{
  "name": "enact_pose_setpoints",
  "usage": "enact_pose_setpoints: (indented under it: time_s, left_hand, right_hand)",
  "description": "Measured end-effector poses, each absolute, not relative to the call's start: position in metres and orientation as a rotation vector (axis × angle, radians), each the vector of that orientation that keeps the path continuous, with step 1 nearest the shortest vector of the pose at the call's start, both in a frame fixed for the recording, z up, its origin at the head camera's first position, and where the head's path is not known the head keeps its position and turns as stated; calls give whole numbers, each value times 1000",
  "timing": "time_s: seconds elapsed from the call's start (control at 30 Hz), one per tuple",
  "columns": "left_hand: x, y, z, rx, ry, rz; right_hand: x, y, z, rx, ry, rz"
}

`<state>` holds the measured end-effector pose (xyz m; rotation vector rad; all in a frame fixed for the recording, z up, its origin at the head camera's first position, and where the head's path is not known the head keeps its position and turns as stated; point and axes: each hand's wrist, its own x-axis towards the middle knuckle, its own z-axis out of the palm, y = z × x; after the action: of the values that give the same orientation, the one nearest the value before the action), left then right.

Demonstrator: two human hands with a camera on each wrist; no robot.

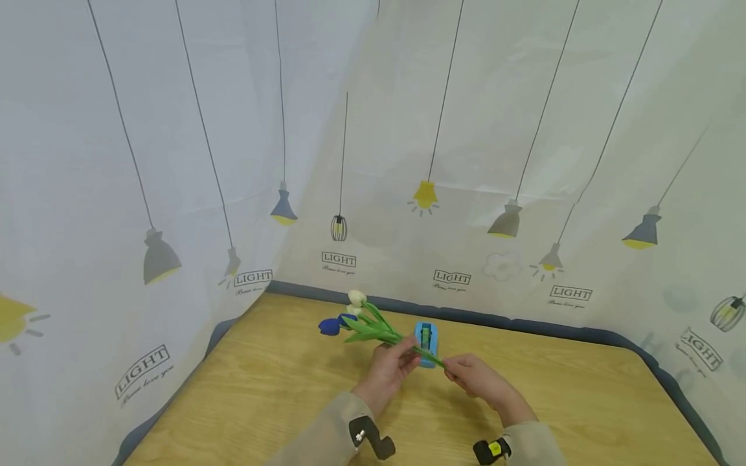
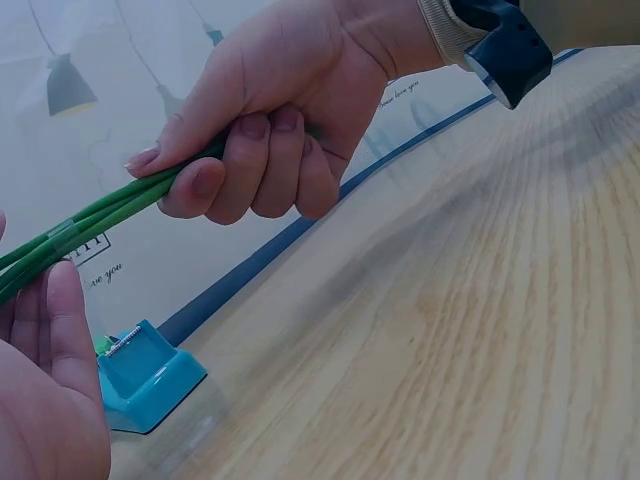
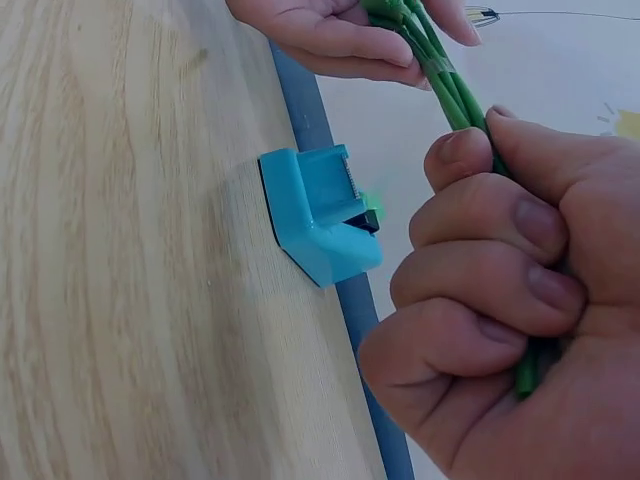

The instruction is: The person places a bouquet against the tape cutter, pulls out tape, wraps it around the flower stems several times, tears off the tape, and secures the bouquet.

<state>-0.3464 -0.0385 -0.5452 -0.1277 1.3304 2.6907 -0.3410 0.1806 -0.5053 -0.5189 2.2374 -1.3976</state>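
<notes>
A bunch of artificial tulips, with white and blue heads and green leaves, slants across the space between both hands. My left hand holds the stems below the leaves, thumb across the top. Farther down, my right hand grips the stem ends, its fingers curled round them in the right wrist view. A band of clear tape wraps the green stems between the hands. Just behind the stems, a blue tape dispenser with a green core stands on the table, touched by neither hand.
The wooden table has a wood-grain top. A pale curtain printed with hanging lamps closes off its back and sides, with a dark blue strip along the bottom. Black straps with cameras sit on both wrists.
</notes>
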Motion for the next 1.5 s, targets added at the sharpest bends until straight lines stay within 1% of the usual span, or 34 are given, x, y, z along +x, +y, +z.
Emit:
enact_pose_setpoints:
  time_s: [0.33, 0.5, 0.7, 1.13, 1.5]
  left_hand:
    - [-347, -39, -546, -122, 1320, 2690]
    - [-347, -39, -548, -98, 1318, 2685]
    - [-348, -39, -549, -101, 1299, 2693]
    - [-350, -40, -552, -130, 1323, 2691]
    - [-348, -42, -552, -99, 1347, 2646]
  right_hand:
    - [-343, 182, -508, -607, 2380, -1343]
    - [-344, 181, -508, -687, 2563, -1243]
    - [-345, 181, -512, -682, 2741, -1128]
    - [-347, 182, -512, -716, 2745, -1109]
    - [-340, 183, -502, -595, 2466, -1279]
